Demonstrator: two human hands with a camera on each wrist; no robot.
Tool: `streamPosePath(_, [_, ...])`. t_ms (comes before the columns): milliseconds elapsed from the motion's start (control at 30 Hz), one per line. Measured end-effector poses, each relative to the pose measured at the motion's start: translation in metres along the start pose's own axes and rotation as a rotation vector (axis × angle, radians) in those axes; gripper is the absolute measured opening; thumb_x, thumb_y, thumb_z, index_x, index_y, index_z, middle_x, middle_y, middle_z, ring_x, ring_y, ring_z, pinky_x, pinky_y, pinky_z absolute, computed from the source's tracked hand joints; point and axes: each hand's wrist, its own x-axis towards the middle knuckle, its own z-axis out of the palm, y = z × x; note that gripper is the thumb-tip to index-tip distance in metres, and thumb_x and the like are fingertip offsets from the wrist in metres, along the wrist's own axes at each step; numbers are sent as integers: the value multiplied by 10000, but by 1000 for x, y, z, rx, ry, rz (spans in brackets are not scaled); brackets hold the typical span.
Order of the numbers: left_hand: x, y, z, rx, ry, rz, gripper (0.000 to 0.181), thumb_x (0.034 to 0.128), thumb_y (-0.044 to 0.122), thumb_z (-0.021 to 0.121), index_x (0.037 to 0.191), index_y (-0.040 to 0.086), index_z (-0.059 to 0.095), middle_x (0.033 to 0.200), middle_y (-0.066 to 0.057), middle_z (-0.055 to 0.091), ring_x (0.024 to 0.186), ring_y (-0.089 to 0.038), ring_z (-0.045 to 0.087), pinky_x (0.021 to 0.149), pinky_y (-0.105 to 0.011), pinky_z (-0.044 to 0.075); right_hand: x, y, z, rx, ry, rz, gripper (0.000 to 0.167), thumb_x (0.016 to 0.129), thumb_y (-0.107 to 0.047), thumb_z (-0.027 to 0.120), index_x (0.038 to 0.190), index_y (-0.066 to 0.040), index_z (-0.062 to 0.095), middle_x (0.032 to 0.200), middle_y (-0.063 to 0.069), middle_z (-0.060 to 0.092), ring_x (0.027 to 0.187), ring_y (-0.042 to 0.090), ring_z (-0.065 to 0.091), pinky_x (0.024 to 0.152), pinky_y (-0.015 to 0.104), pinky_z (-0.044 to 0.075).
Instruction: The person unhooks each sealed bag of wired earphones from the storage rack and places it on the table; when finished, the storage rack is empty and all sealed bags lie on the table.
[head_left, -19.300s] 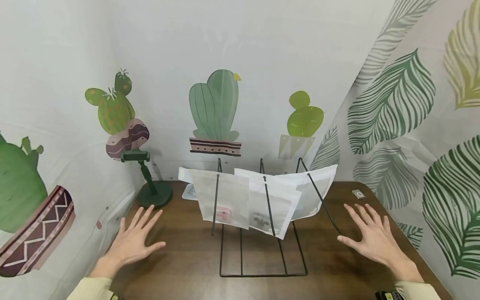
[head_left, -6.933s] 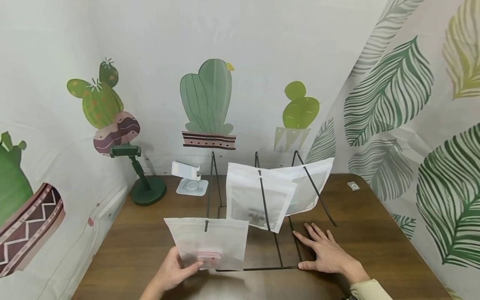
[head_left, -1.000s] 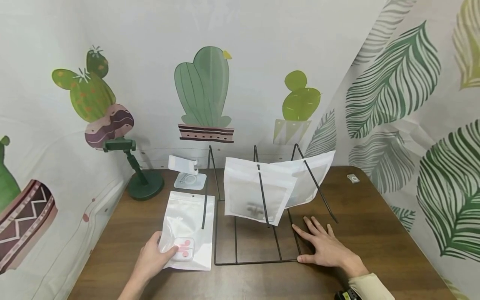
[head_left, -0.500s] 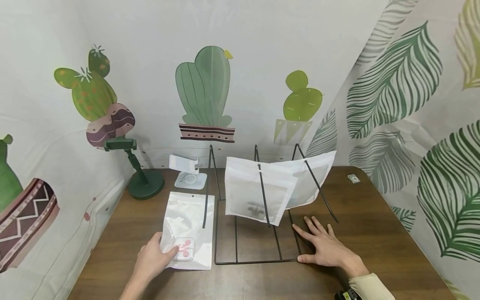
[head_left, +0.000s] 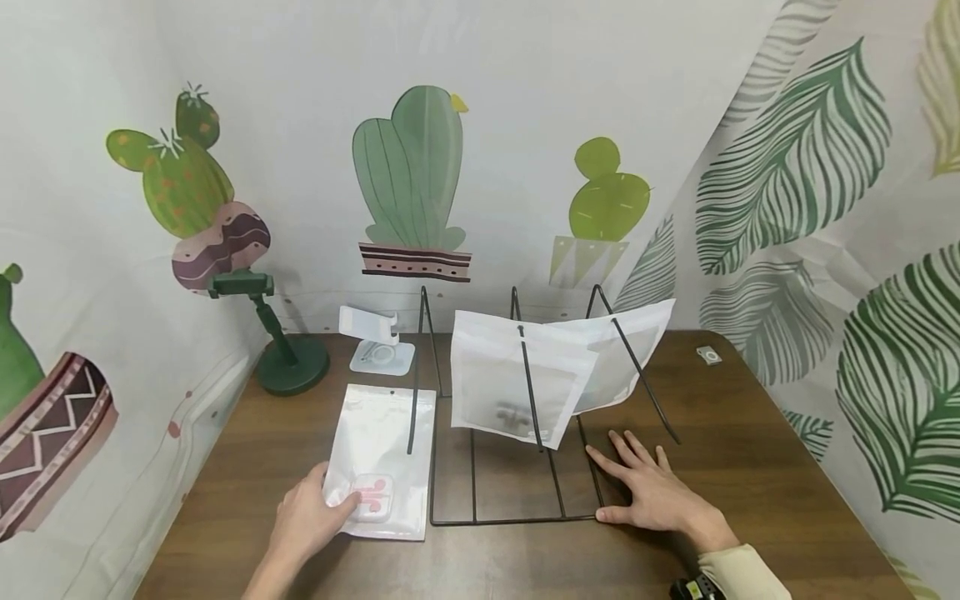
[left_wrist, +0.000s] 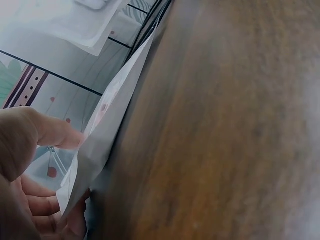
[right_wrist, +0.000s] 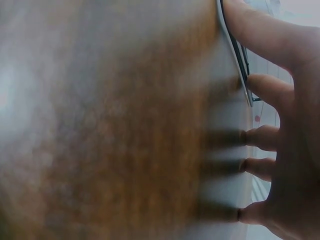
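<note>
Head and left wrist views show us the left hand (head_left: 302, 518) pinching the left edge of a glossy white pouch (head_left: 386, 442), thumb on top and fingers beneath, the thin film bending at the grip. Right at that thumb's tip we make out a rounded-square case (head_left: 374, 497) with pink, earphone-like shapes. Well apart from it, the right hand (head_left: 654, 497) spreads its fingers, tips down on the dark, wood-grained table (head_left: 517, 571), its thumb at the corner of a black wire rack (head_left: 517, 522). Between the hands we see the rack's slim bars form an open rectangle, with bent prongs rising beyond. From these, past and between the hands, hang two milky pouches (head_left: 510, 375), a blurred grey shape showing through one. Farther beyond the left hand we find a pale, smooth folding stand (head_left: 382, 357) and a dark green stand (head_left: 292, 367) on a round base; beyond the right hand lies a small whitish rectangle (head_left: 708, 356). Farthest out, we see creased fabric (head_left: 525, 67) printed with cacti and striped leaves.
</note>
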Motion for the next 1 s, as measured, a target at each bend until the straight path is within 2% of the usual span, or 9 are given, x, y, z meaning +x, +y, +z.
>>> streamPosePath(200, [-1, 1, -1, 54, -6, 4, 721, 792, 371, 732, 1320, -63, 501, 1171, -254, 607, 1030, -445, 603, 793, -590, 504, 0, 0, 0, 4, 4, -3, 894, 751, -728, 632, 1493, -283, 406, 1558, 241, 293, 1434, 493, 201, 989, 819, 165])
streamPosePath(467, [-4, 4, -1, 110, -12, -8, 714, 782, 455, 724, 1302, 2, 536, 1151, -207, 593, 893, -424, 626, 589, -548, 513, 0, 0, 0, 4, 1, -1, 898, 748, -736, 625, 1494, -287, 402, 1560, 239, 288, 1436, 491, 200, 988, 819, 165])
streamPosePath(733, [-5, 1, 1, 143, -6, -19, 780, 791, 481, 707, 1331, -45, 506, 1185, -254, 517, 960, -411, 588, 598, -539, 510, 0, 2, 1, -2, -2, -6, 899, 749, -740, 621, 1495, -290, 400, 1556, 240, 295, 1433, 492, 208, 982, 822, 174])
streamPosePath(867, [-7, 4, 2, 149, 47, 24, 786, 794, 434, 717, 1339, -84, 486, 1194, -262, 476, 1035, -410, 539, 666, -541, 512, 0, 2, 1, -5, -2, -5, 899, 747, -745, 617, 1494, -293, 401, 1556, 238, 298, 1433, 489, 208, 984, 820, 175])
streamPosePath(1000, [-7, 9, 4, 105, 156, 138, 698, 778, 339, 755, 1284, -93, 543, 1153, -238, 507, 1076, -392, 492, 831, -534, 468, 0, 2, 1, -3, 2, -4, 897, 747, -742, 621, 1494, -296, 400, 1556, 238, 297, 1434, 490, 206, 986, 818, 171])
